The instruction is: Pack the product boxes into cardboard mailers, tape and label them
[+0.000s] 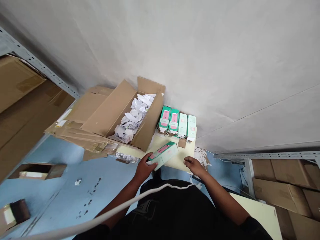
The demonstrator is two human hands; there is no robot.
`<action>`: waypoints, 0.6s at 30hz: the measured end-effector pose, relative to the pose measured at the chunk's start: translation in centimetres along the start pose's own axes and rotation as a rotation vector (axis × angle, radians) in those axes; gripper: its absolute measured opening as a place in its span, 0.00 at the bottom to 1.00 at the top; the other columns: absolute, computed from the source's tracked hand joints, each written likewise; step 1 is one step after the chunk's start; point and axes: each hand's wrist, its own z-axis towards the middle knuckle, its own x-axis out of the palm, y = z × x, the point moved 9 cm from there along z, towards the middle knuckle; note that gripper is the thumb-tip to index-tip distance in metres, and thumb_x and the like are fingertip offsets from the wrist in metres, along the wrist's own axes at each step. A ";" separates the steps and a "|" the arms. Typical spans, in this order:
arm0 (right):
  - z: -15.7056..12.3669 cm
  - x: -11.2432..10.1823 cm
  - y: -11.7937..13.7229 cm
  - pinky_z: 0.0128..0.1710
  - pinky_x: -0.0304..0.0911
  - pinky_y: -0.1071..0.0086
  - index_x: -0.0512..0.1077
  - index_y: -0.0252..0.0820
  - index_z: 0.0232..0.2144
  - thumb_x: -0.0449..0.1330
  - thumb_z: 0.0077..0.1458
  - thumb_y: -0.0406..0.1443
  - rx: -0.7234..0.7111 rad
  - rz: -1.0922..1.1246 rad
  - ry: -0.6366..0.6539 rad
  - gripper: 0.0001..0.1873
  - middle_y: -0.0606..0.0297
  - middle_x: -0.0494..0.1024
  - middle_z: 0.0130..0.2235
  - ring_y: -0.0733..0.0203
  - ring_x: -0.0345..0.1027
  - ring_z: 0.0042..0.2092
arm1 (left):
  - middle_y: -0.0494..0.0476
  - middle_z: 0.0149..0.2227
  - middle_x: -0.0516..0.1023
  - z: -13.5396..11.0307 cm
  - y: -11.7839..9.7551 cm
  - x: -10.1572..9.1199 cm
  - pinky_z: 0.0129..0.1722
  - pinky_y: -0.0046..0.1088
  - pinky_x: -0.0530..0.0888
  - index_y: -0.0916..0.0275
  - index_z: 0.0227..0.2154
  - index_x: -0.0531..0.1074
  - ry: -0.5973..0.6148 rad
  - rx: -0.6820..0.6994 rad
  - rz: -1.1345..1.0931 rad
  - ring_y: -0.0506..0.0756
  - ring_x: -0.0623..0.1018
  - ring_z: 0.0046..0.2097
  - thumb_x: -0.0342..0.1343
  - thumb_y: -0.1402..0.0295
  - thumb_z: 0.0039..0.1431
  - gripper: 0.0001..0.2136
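Note:
My left hand (145, 167) grips a green and white carton (163, 153) by its near left end, fingers on one side and thumb on the other. The carton is long, with a pink picture on its green face, and is tilted over the pale yellow table (160, 141). My right hand (195, 166) is to the right of the carton, apart from it, by the table's edge. Its fingers are half curled, with nothing visible in them. Behind the held carton, several similar cartons (173, 121) stand side by side against the wall, some with torn flaps at their near ends.
Left of the cartons, an open cardboard box (147, 136) holds crumpled white paper (133, 116). Flattened cardboard (82, 133) is stacked beside it. Shelves with brown boxes (277, 180) stand on both sides. A white cable (120, 200) crosses before my body. Paper scraps (201, 156) lie right of the table.

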 end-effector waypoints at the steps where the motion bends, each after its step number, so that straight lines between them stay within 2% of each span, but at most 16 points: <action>1: 0.1 0.2 0.0 0.39 0.68 0.62 0.78 0.48 0.41 0.69 0.47 0.51 0.038 0.093 -0.001 0.21 0.64 0.80 0.38 0.53 0.73 0.40 | 0.59 0.53 0.80 0.0 -0.3 0.6 0.47 0.41 0.80 0.58 0.57 0.72 0.057 -0.038 -0.088 0.63 0.80 0.47 0.66 0.55 0.48 0.32; 3: 0.1 0.1 0.5 0.40 0.71 0.61 0.75 0.50 0.50 0.69 0.49 0.53 0.066 0.311 -0.019 0.28 0.62 0.79 0.47 0.52 0.75 0.44 | 0.60 0.53 0.80 0.1 -1.7 2.1 0.40 0.38 0.81 0.59 0.57 0.73 0.178 -0.082 -0.235 0.61 0.81 0.43 0.66 0.54 0.46 0.34; 5: -0.3 -0.8 1.7 0.42 0.73 0.61 0.70 0.54 0.57 0.69 0.52 0.54 0.019 0.493 -0.038 0.33 0.61 0.77 0.54 0.51 0.74 0.50 | 0.61 0.54 0.80 0.3 -3.8 3.5 0.37 0.36 0.80 0.60 0.57 0.74 0.303 -0.091 -0.317 0.61 0.81 0.43 0.68 0.55 0.44 0.34; 8: -1.3 -2.6 3.1 0.43 0.73 0.63 0.68 0.55 0.61 0.71 0.50 0.51 -0.025 0.607 -0.017 0.37 0.62 0.77 0.56 0.50 0.74 0.53 | 0.62 0.53 0.80 0.8 -7.0 5.8 0.35 0.33 0.78 0.60 0.55 0.76 0.502 -0.101 -0.340 0.62 0.81 0.44 0.70 0.57 0.42 0.33; 11: -2.6 -3.9 3.0 0.38 0.74 0.64 0.69 0.54 0.60 0.72 0.48 0.46 0.009 0.665 0.040 0.37 0.63 0.80 0.51 0.50 0.76 0.48 | 0.63 0.51 0.80 1.3 -9.1 8.3 0.33 0.32 0.77 0.60 0.56 0.75 0.685 -0.163 -0.327 0.62 0.80 0.43 0.70 0.56 0.45 0.33; 13: -3.6 -5.0 2.3 0.35 0.75 0.63 0.70 0.52 0.58 0.72 0.48 0.45 0.014 0.740 0.014 0.35 0.62 0.82 0.48 0.50 0.78 0.46 | 0.64 0.51 0.80 1.6 -10.4 10.0 0.35 0.33 0.78 0.60 0.57 0.74 0.774 -0.193 -0.354 0.62 0.80 0.44 0.68 0.52 0.50 0.33; 16: -5.4 -7.0 0.4 0.35 0.75 0.61 0.73 0.47 0.53 0.69 0.50 0.49 -0.010 0.875 -0.103 0.29 0.58 0.84 0.46 0.48 0.78 0.44 | 0.66 0.55 0.78 1.9 -12.9 12.7 0.42 0.41 0.80 0.58 0.60 0.71 0.824 -0.183 -0.529 0.64 0.80 0.49 0.59 0.41 0.57 0.34; 18: -6.8 -8.2 -1.0 0.35 0.75 0.59 0.75 0.44 0.49 0.67 0.51 0.51 -0.026 0.954 -0.174 0.27 0.56 0.84 0.46 0.46 0.78 0.44 | 0.67 0.58 0.75 1.6 -14.6 14.5 0.47 0.47 0.80 0.56 0.63 0.67 0.813 -0.137 -0.652 0.66 0.78 0.54 0.53 0.35 0.57 0.39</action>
